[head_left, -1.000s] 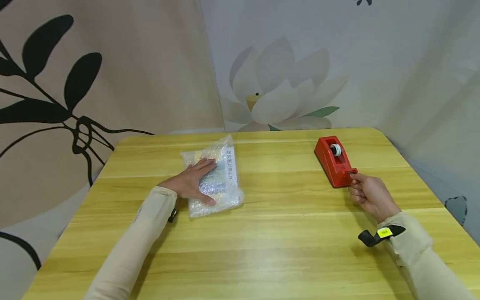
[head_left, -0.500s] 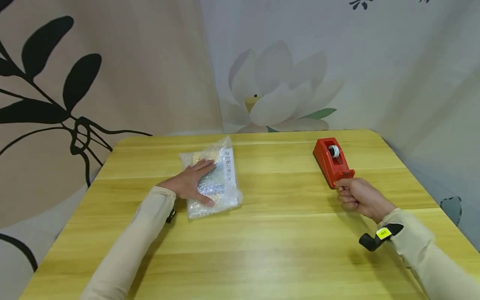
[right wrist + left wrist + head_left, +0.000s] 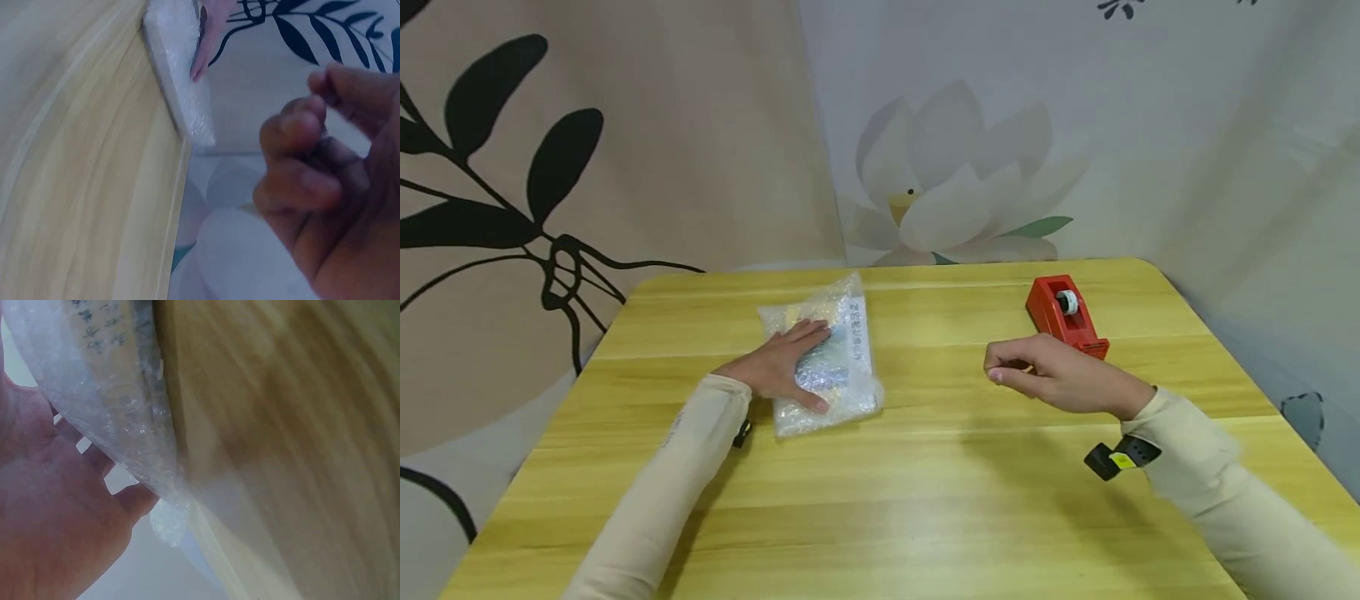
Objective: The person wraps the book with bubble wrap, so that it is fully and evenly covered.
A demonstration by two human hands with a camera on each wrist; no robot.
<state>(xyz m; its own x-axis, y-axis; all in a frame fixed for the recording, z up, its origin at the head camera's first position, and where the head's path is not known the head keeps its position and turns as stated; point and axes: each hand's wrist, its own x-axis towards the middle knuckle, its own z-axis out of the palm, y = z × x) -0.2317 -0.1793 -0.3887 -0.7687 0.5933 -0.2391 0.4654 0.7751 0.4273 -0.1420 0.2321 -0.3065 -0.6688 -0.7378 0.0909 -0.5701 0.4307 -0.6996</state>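
Note:
My left hand (image 3: 790, 367) rests spread on a bubble-wrapped flat package (image 3: 859, 375) with printed lettering, its thumb out toward the near edge. In the left wrist view the clear wrap (image 3: 125, 394) covers the printed item beside my palm (image 3: 56, 506). My right hand (image 3: 1060, 375) is held above the table, in front of a red tape dispenser (image 3: 1051, 310) with a white roll, and hides part of its near end. Its thumb and forefinger pinch together, having come from the dispenser's cutter; the piece of tape is hardly visible. The right wrist view shows the other fingers (image 3: 300, 187) curled.
Both things sit on a yellow wood-grain table (image 3: 880, 517), the package left of the dispenser. A printed cloth backdrop (image 3: 970, 150) with a flower and dark leaves stands behind. Black wrist cameras (image 3: 1122, 457) are strapped to both forearms.
My right hand has shifted along the cutter to its left end, then come away leftward and up off the dispenser. The left hand and the package stay in place.

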